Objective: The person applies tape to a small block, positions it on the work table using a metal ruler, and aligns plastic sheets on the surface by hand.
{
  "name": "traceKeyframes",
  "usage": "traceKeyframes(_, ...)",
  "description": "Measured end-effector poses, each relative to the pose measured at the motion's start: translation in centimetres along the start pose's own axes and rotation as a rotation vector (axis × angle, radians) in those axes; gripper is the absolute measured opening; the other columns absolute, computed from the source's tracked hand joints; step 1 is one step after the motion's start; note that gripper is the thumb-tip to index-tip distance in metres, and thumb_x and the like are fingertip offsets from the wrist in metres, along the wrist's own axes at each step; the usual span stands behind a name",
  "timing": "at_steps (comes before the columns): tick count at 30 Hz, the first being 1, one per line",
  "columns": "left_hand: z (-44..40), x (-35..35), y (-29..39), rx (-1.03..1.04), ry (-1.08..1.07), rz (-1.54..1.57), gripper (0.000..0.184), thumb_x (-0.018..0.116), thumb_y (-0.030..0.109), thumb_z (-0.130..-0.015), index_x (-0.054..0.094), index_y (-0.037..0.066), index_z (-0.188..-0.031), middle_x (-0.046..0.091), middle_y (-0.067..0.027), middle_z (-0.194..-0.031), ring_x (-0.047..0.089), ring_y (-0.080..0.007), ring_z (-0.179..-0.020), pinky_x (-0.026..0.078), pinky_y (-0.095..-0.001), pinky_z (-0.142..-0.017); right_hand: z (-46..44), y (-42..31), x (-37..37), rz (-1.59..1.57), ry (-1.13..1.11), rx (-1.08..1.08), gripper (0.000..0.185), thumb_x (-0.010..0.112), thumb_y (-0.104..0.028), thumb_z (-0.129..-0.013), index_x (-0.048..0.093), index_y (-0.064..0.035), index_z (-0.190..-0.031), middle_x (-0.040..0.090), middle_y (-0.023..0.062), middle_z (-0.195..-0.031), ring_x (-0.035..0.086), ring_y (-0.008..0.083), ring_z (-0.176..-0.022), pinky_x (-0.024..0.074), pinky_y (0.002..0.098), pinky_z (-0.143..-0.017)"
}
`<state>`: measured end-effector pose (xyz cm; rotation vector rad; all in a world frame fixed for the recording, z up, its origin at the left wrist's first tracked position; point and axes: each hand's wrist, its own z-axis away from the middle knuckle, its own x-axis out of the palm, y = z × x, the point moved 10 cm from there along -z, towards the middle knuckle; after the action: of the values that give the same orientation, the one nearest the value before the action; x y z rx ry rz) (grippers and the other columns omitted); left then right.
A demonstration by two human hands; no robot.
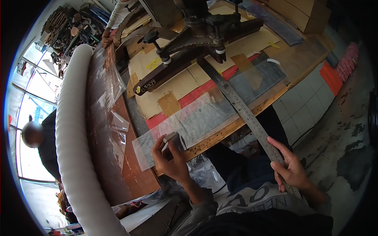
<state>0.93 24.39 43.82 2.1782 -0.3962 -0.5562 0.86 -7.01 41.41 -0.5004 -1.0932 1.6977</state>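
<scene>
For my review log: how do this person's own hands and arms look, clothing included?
The left hand and right hand are bare, with no gloves visible. Dark greyish sleeves leave both wrists uncovered. The grey top carries dark lettering.

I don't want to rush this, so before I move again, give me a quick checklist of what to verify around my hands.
1. Metal ruler gripped: ok, your right hand holds it near its close end.
2. Small block secure: ok, it sits in the fingers of your left hand.
3. Ruler's far end free of the dark bar: cannot tell, they meet in this view.
4. Clear sheet off the brown board: not ok, its left end overlaps that board.
5. Co-worker's hand away from the ruler: ok, it is over at the far left.
</scene>
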Motion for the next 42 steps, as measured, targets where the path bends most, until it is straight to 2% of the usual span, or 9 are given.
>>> traceKeyframes(34,0.06,0.00,0.36,0.008,-0.003,-0.012,0.022,0.062,0.001,-0.085,0.058,-0.003,-0.105,0.064,-0.0153,-0.094,0.066,-0.0180,-0.071,0.055,-0.0274,-0.060,-0.37,0.15,-0.14,0.030,0.018,0.015,0.058,0.042,-0.003,-0.094,0.019,-0.0131,-0.147,0.051,0.0015,-0.057,0.049,0.0059,-0.041,0.0469,0.0225,-0.038)
traceKeyframes(40,0.11,0.01,0.13,-0.024,-0.003,0.015,0.021,0.062,0.001,-0.085,0.058,-0.003,-0.105,0.064,-0.0155,-0.094,0.066,-0.0183,-0.074,0.055,-0.0275,-0.061,-0.40,0.15,-0.14,0.031,0.018,0.007,0.058,0.042,-0.003,-0.094,0.019,-0.0127,-0.146,0.052,0.0018,-0.058,0.049,0.0060,-0.041,0.0473,0.0225,-0.038)
traceKeyframes(42,0.21,0.11,-0.17,-0.061,-0.033,0.001,0.022,0.060,0.002,-0.087,0.056,-0.003,-0.108,0.063,-0.0134,-0.097,0.063,-0.0160,-0.082,0.053,-0.0261,-0.067,-0.41,0.16,-0.14,0.032,0.023,0.007,0.058,0.042,-0.003,-0.094,0.019,-0.0126,-0.146,0.052,0.0020,-0.059,0.049,0.0059,-0.041,0.0475,0.0225,-0.038)
